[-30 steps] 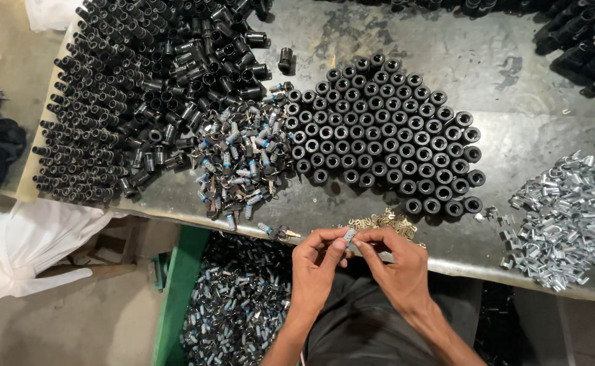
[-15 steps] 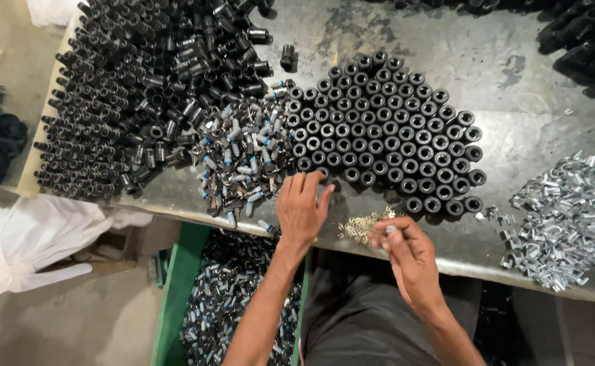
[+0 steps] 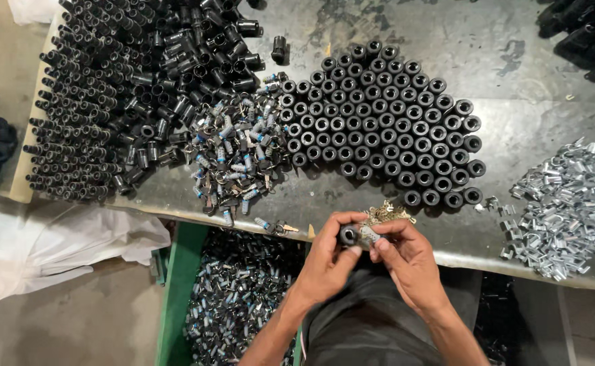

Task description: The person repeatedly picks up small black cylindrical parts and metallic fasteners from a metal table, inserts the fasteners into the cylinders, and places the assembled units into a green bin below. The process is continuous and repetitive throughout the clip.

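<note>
Your hands met at the near edge of the surface (image 3: 528,61), the left hand (image 3: 328,261) and right hand (image 3: 409,261) together on a small sleeve (image 3: 349,235). Behind them stood upright sleeves (image 3: 385,115) in packed rows. Left lay heaped sleeves (image 3: 128,88), a pile of clips (image 3: 572,207) lay right, and a bin (image 3: 179,285) sat below.

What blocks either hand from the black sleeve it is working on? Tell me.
Nothing visible. The left hand already grips the black sleeve at the table edge, and the right hand presses a small silver part against it.
</note>
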